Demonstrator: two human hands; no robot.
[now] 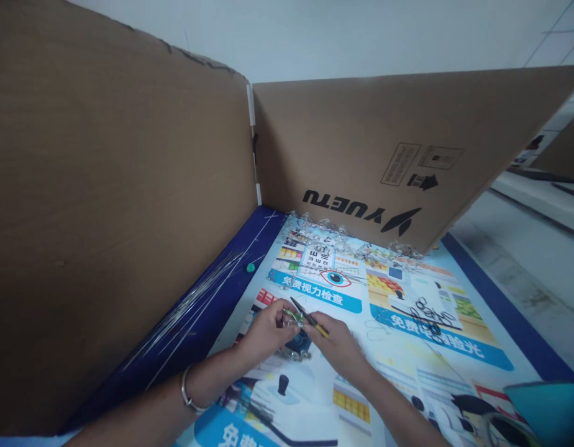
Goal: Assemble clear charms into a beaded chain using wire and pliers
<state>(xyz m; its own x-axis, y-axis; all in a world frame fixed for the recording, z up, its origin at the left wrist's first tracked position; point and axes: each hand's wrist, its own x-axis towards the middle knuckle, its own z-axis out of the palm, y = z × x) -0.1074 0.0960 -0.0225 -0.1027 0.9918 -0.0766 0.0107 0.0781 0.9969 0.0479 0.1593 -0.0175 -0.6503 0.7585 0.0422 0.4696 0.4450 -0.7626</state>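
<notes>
Over the middle of a printed sheet, my two hands work close together. My left hand, with a bangle on the wrist, pinches a small glassy piece with some green. My right hand is closed on a slim tool with a dark pointed tip and yellow handle; its exact kind is unclear. The tip points up and left, beside the left fingers. Clear, shiny loops or beads hang below the hands. Fingers partly hide where tool and piece meet.
Cardboard panels stand at the left and back. Thin straight wires lie on the blue strip at left, near a teal round object. Clear wire pieces line the back; dark loops lie right. A teal object is front right.
</notes>
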